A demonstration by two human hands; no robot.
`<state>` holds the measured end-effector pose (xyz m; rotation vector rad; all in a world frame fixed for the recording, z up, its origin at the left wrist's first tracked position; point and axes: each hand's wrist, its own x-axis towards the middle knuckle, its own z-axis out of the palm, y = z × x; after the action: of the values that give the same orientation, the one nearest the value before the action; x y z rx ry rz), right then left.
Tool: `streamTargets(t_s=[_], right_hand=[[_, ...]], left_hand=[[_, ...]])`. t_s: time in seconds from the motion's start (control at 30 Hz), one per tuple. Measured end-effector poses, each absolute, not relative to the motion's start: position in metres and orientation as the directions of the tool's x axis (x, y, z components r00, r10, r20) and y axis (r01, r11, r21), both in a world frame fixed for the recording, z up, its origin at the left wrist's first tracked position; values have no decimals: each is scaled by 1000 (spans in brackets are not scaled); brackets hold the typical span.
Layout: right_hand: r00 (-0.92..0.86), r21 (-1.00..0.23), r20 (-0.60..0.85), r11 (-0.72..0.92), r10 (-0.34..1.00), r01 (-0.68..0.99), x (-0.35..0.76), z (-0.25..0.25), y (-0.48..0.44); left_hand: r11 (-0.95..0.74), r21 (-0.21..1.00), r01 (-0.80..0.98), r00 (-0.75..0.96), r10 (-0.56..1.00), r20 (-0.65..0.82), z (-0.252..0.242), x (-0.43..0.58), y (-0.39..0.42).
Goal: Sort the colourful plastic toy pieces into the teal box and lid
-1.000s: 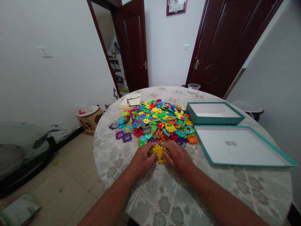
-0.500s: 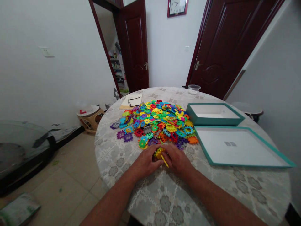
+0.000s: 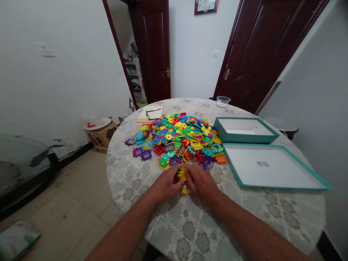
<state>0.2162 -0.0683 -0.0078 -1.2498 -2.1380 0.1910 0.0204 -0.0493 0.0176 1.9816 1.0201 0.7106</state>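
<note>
Between my two hands are yellow gear-edged plastic building pieces [image 3: 183, 174], partly covered by my fingers. My left hand [image 3: 168, 185] closes on them from the left, thumb toward the middle. From the right, my right hand [image 3: 201, 180] grips the same pieces with curled fingers. A yellow toothed edge shows low between the thumbs. How the pieces join is hidden. Just beyond my fingers lies a heap of colourful gear-shaped pieces [image 3: 178, 136] in yellow, green, blue, red, orange and purple.
A teal box [image 3: 246, 131] and its upturned teal-rimmed lid [image 3: 261, 166] lie to the right. Glasses [image 3: 153, 114] rest on a notebook [image 3: 141, 116] at the back left. A clear plastic bowl [image 3: 223, 101] stands at the far edge of the round table [image 3: 130, 195].
The lower yellow piece has turned from a thin edge-on slant to a flatter toothed edge between my thumbs. Both hands keep hold. The camera view has shifted slightly.
</note>
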Motion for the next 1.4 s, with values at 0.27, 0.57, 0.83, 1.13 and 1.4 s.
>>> streamTargets(t_s=[0.27,0.57,0.83,1.13,1.4], right_hand=[[-217,-566,549,550,807,614,230,3,-66],[-301,-448,436,494,848,745,258,5,-54],[-278,-498,382,450,881,741,252,-4,-50],[-78,-773,273,267,959,575,255,8,-52],[248,-855,267,110,931,508,280,23,-42]], left_hand=[[-294,892,343,440,889,123,-1,17,-41],[-241,849,470,339,938,79,3,11,-35],[-260,847,464,365,927,85,0,12,-35],[-295,833,468,398,912,99,5,14,-39],[-261,843,471,384,921,70,10,12,-39]])
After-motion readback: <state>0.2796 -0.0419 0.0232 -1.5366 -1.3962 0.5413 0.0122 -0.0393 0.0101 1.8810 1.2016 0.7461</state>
